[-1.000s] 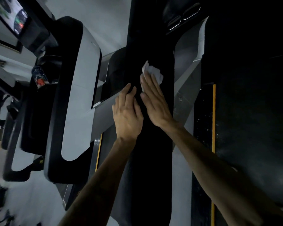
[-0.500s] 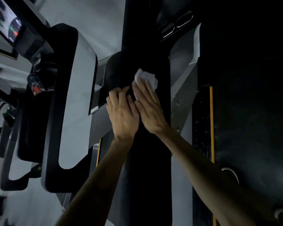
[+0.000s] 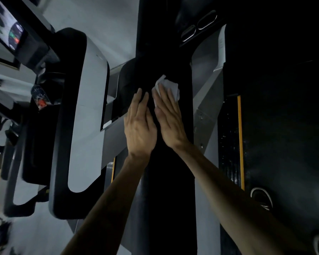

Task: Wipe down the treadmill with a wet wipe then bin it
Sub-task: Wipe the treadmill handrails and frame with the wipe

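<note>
On the treadmill belt: we are leaning over the dark belt (image 3: 166,181), both of our bare arms reaching forward along it in the head view.
Right hand: our right hand (image 3: 170,118) is lying flat with its fingers straight and close together, pressing down on the wet wipe (image 3: 168,85); nothing is curled around it.
Wet wipe: it is sitting crumpled and white on the belt, partly under our right fingertips, its far edge sticking out beyond them.
Left hand: our left hand (image 3: 140,124) is resting just beside the right one, fingers straight and together, palm down on the belt's left part, holding nothing.
Treadmill frame: grey side rails (image 3: 206,115) are running along both sides of the belt, and a grey-and-black handlebar loop (image 3: 85,115) is showing to the left.
Console: a lit screen (image 3: 9,34) is glowing at the upper left corner.
Floor side: a yellow strip (image 3: 240,144) is edging the dark floor to the right, and a shoe (image 3: 261,198) with a pale sole is showing near it.
</note>
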{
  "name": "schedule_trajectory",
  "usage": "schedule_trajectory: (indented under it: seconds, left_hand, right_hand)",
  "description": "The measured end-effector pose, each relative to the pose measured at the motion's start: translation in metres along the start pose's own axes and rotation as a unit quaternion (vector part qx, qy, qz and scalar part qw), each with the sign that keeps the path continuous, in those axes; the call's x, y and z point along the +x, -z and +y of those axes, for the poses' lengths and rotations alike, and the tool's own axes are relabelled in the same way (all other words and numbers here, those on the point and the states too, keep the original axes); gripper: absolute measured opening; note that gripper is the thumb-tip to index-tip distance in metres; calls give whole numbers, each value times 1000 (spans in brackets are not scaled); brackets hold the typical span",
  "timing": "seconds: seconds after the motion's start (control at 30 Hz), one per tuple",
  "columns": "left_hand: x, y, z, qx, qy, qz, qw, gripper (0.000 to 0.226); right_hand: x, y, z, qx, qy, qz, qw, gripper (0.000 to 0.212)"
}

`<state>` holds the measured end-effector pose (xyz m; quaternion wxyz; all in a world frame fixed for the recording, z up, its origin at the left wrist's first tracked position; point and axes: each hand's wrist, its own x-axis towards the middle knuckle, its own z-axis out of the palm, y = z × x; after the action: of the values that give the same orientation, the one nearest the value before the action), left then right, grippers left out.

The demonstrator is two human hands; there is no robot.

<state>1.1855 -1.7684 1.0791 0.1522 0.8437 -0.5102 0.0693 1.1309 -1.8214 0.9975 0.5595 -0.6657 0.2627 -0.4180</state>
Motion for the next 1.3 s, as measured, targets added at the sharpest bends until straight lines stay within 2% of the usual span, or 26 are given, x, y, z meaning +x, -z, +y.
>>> schedule_trajectory:
  seconds: [0.1, 0.23, 0.33, 0.43, 0.53, 0.6, 0.67, 0.77, 0.93, 1.03, 1.17, 1.3]
  left_hand:
    - [0, -1, -2, 8, -14, -2, 1000, 48]
    - [2, -2, -1, 31, -16, -1, 999, 45]
    - [2, -3, 2, 57, -21, 6, 998, 42]
    - [4, -4, 3, 79, -26, 14, 996, 40]
    - [5, -5, 2, 88, -31, 15, 996, 41]
    - [5, -5, 1, 84, -33, 17, 996, 41]
    - [5, -5, 1, 83, -36, 19, 996, 41]
    - [5, -5, 2, 83, -41, 21, 995, 40]
    - [7, -4, 4, 91, -40, 27, 995, 39]
    - [8, -4, 5, 85, -41, 24, 995, 40]
    - [8, -4, 7, 82, -40, 30, 995, 39]
    - [10, -3, 8, 92, -42, 32, 994, 39]
  right_hand:
    - [12, 1, 9, -2, -59, -12, 998, 59]
    - [-26, -6, 13, 33, -93, 18, 995, 62]
    - [-43, -12, 8, 28, -59, 10, 998, 56]
    - [-14, -6, 15, 19, -21, 10, 1000, 54]
    - [7, 1, 32, 16, -77, 2, 997, 57]
    - [-8, 0, 35, 47, -136, 11, 989, 61]
    - [-37, -3, 30, 71, -154, 16, 985, 61]
    - [-58, -7, 24, 83, -144, 1, 986, 60]
    - [-10, 3, 34, 56, -93, -21, 994, 58]
    - [0, 8, 48, 62, -117, -23, 991, 57]
    - [-37, -3, 37, 79, -178, -2, 981, 70]
    - [-48, -4, 29, 86, -144, -17, 986, 65]
